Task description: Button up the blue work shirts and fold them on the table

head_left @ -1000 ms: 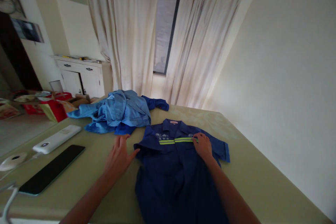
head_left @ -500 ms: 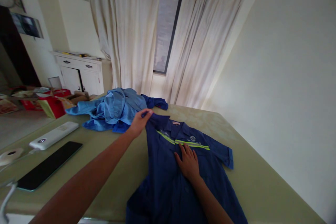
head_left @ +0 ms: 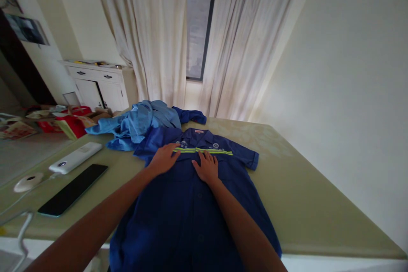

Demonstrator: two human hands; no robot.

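Note:
A dark blue short-sleeved work shirt lies front up on the table, its collar away from me and its lower part reaching past the near edge. A yellow-green stripe crosses its chest, with a pale gear emblem above it on the right. My left hand rests flat on the left chest by the stripe, fingers outstretched. Close to the middle button line, my right hand lies on the cloth just below the stripe, fingers spread. Neither hand grips anything.
Light blue crumpled clothing lies at the back left, touching the shirt's left sleeve, with a darker blue piece behind. A white power bank, a black phone and a white cable are on the left of the table.
My left hand has let go of the shirt's left front, which now lies spread flat, and has come down onto the chest. My right hand still lies on the shirt.

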